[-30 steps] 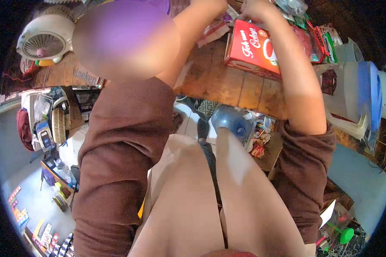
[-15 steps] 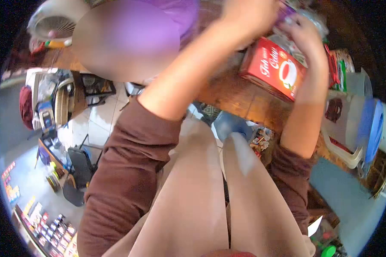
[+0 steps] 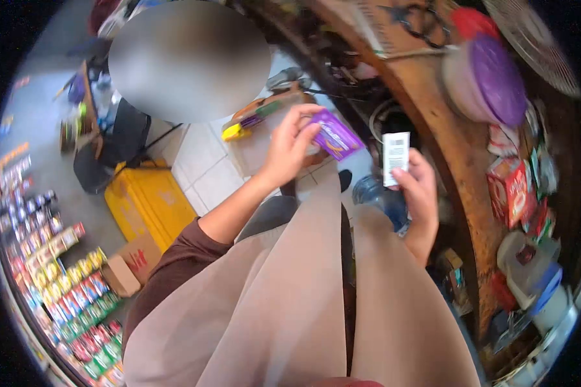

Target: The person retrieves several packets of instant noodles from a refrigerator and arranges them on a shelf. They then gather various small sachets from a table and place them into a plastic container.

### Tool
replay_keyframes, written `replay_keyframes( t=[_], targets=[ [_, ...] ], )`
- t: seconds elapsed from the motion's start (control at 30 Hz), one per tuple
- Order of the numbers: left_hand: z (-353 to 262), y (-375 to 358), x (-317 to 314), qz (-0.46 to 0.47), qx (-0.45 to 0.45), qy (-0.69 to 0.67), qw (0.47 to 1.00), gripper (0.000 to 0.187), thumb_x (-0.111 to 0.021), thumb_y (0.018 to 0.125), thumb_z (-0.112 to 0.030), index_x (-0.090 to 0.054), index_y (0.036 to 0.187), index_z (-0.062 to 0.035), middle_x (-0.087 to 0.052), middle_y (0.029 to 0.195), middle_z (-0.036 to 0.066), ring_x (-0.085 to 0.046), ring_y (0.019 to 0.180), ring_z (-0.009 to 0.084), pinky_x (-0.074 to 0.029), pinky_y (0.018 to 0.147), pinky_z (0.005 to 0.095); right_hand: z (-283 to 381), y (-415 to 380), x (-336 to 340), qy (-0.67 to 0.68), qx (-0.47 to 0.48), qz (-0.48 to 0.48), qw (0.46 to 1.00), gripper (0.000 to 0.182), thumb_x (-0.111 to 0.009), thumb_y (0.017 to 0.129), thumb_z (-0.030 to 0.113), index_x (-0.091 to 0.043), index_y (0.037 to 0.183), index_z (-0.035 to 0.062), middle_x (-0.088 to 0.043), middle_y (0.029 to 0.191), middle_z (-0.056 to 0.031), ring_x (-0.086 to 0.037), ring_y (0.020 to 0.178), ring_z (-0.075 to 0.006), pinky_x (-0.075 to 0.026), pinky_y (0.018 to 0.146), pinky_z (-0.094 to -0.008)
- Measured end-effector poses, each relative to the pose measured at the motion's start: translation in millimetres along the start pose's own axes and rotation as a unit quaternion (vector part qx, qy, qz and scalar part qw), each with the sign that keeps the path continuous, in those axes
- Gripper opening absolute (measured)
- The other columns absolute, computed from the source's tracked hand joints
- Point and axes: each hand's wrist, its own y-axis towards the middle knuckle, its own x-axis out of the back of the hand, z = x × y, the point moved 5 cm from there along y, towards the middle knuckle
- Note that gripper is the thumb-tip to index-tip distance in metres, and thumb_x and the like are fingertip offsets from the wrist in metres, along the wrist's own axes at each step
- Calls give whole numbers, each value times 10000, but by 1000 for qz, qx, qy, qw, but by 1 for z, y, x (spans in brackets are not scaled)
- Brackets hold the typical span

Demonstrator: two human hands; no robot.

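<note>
No brand text readable anywhere; the purple packet (image 3: 335, 135) shows a yellow-orange swoosh mark on its face, letters too blurred to read. The white slip (image 3: 395, 157) carries dark print that looks like a barcode block, not legible. The red box (image 3: 511, 191) on the wooden counter (image 3: 447, 148) has print too small to make out.

Purple packet: small, flat, rectangular, glossy purple, tilted with one corner pointing down-right. It sits in the air above the person's lap, off the counter, just out from the counter's near edge. White slip: narrow upright paper strip, also in the air, just beside the counter's near edge and close to the right of the packet, not touching it.

Left hand (image 3: 289, 149): fingers curled closed around the left end of the purple packet, thumb on top, pinching it. Right hand (image 3: 418, 191): thumb and fingertips closed narrow on the lower end of the white slip, holding it upright.

On the counter: a round tub with a purple lid (image 3: 490, 79) toward the far end, red box and mixed small packets along the middle, a blue-lidded container (image 3: 541, 282) near the close end. A blue bottle (image 3: 381, 193) sits below the counter's edge, behind the right hand. On the floor to the left, a yellow crate (image 3: 150, 198) and rows of colourful packets (image 3: 64, 284) at the frame's lower-left edge.
</note>
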Motion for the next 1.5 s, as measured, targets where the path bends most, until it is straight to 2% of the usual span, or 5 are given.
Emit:
replay_keyframes(
  t=[0.37, 0.93, 1.2, 1.33, 1.5],
  targets=[
    [106, -8, 207, -210, 13, 265, 941, 134, -528, 817, -126, -523, 912, -33, -621, 804, 104, -604, 731, 184, -457, 614, 286, -195, 122, -107, -173, -64, 83, 979, 346, -576, 764, 68, -490, 1087, -20, -626, 854, -96, -586, 708, -123, -442, 641, -223],
    [125, 14, 214, -83, -116, 551, 822, 116, -590, 704, -118, -537, 802, -87, -572, 715, 91, -557, 711, 278, -416, 614, 392, -213, 184, -123, -545, -40, -120, 829, 245, -563, 730, 176, -617, 961, 113, -602, 832, -188, -575, 804, -345, -449, 714, -404],
    [127, 15, 205, -59, -188, 596, 778, 112, -635, 662, -159, -581, 750, -118, -543, 752, 26, -506, 705, 218, -396, 659, 347, -269, 183, -135, -630, -66, 158, 757, 216, -592, 707, 165, -639, 917, 143, -614, 835, -139, -579, 811, -308, -454, 721, -380],
    [129, 17, 205, -51, -185, 602, 775, 96, -639, 646, -156, -602, 730, -127, -537, 737, 11, -501, 710, 208, -381, 681, 346, -295, 175, -155, -575, -30, 164, 801, 170, -578, 723, 156, -642, 880, 142, -616, 821, -134, -586, 787, -286, -453, 709, -380],
    [141, 16, 206, -17, -184, 621, 762, 55, -645, 628, -165, -622, 665, -133, -537, 682, 7, -504, 698, 207, -380, 679, 344, -294, 168, -164, -716, 19, 128, 686, 175, -578, 708, 152, -631, 873, 127, -584, 851, -128, -568, 817, -299, -453, 706, -378]
  ],
)
